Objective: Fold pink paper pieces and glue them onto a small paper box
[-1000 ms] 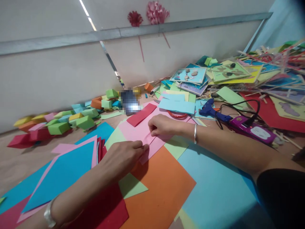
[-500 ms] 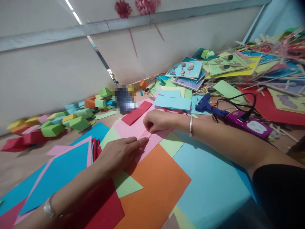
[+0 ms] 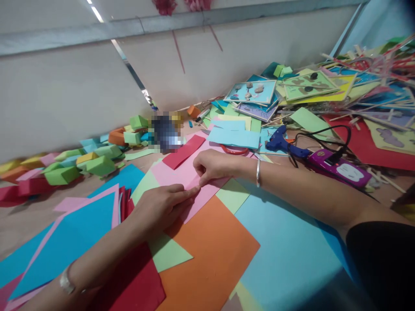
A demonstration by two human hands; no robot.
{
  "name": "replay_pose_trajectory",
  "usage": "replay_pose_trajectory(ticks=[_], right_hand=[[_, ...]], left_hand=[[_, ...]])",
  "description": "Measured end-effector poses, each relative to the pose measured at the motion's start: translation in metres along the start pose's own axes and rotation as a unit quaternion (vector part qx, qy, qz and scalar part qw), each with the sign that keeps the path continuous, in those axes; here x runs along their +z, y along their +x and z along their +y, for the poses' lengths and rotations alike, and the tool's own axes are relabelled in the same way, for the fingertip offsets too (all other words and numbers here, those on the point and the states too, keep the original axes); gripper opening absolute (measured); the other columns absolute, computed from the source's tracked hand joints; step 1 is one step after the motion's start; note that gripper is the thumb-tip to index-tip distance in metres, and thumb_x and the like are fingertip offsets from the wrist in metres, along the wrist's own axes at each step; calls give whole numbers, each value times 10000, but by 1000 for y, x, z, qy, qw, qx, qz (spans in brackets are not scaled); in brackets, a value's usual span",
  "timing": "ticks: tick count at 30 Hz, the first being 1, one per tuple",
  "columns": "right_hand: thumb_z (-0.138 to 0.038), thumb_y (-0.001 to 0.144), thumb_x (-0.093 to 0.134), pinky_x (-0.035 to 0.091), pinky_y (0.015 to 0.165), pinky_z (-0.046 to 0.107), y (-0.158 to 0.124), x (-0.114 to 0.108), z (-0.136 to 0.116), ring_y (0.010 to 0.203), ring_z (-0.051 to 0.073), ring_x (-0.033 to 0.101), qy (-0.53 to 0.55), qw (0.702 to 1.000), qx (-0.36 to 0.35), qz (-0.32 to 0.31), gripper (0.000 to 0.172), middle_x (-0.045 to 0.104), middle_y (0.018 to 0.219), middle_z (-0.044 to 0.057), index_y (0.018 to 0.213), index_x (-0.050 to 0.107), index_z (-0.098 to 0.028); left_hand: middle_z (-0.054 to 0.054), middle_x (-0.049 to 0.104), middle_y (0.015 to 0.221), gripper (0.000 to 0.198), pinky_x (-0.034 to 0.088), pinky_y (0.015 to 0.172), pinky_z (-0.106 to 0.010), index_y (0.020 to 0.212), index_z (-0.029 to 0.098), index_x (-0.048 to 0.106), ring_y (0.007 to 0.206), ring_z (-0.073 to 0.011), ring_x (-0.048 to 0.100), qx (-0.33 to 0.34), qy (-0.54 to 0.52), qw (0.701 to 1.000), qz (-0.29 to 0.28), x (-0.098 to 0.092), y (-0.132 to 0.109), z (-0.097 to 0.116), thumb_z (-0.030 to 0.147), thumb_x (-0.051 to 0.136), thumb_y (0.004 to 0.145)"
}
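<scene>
Pink paper (image 3: 207, 198) lies beneath both hands, with what looks like a folded edge between them. My left hand (image 3: 165, 205) rests flat on it, fingers stretched out and index fingertip beside my right thumb. My right hand (image 3: 212, 166) is curled, thumb and fingers pressed together at the paper's fold. A red paper strip (image 3: 183, 152) lies just beyond the hands on the pink paper. Light blue folded paper (image 3: 235, 138) sits past my right hand, near a red scissors handle (image 3: 238, 150). Under the pink paper is an orange sheet (image 3: 210, 250).
At right are a blue glue gun (image 3: 282, 140) and a purple power strip (image 3: 339, 168) with a black cable. Small folded paper blocks (image 3: 65, 172) line the left wall side. Blue sheets (image 3: 78, 233) are stacked at left. Framed stone pictures (image 3: 249, 93) lie at the back.
Both hands stay on the pink paper, my right thumb now pressing down close against my left index fingertip. The view has tilted slightly downward and to the right.
</scene>
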State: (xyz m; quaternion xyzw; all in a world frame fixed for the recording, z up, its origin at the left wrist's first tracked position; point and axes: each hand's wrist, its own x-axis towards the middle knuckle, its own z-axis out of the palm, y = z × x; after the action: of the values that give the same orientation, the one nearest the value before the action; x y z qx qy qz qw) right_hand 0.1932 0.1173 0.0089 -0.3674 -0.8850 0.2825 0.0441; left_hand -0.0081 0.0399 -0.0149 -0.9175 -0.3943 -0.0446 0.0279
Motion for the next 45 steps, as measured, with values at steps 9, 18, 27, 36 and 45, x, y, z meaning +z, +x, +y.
replay_pose_trajectory(ticks=[9,18,27,36,45], right_hand=[[-49,692,671,351,523,227,4,-9,2,629,104,532,-8,999,23,-28,135,619,674,-13,648,590,-148],[-52,669,666,366,527,227,7,-2,15,614,107,551,14,1000,-5,-10,106,635,657,-5,660,628,-150],[-52,682,636,341,532,221,6,-3,11,623,104,546,-21,999,10,-21,101,647,697,0,701,641,-150],[-107,938,423,293,597,321,-18,39,-37,799,206,519,-301,942,-138,58,225,637,932,115,1036,625,-130],[-58,901,426,342,668,372,-38,46,-67,848,247,526,-334,940,-70,-17,265,644,1031,147,1037,641,-131]], left_hand=[[-16,613,664,444,246,454,-234,1150,238,701,540,-122,519,11,1,1000,-8,-2,-4,-1,336,296,999],[-53,660,806,354,395,596,-279,998,216,707,721,-207,622,-31,43,977,-206,-17,-25,21,108,450,779],[-100,640,987,379,457,625,-277,987,182,693,832,-224,636,-135,70,969,-193,-16,-26,46,19,420,780],[-232,656,1199,579,572,727,-385,1286,59,585,984,-317,671,-120,104,963,-219,-25,-21,59,-12,367,755],[-274,609,1279,621,608,680,-423,1337,39,547,1002,-353,681,-135,115,969,-175,1,-29,57,-23,352,751]])
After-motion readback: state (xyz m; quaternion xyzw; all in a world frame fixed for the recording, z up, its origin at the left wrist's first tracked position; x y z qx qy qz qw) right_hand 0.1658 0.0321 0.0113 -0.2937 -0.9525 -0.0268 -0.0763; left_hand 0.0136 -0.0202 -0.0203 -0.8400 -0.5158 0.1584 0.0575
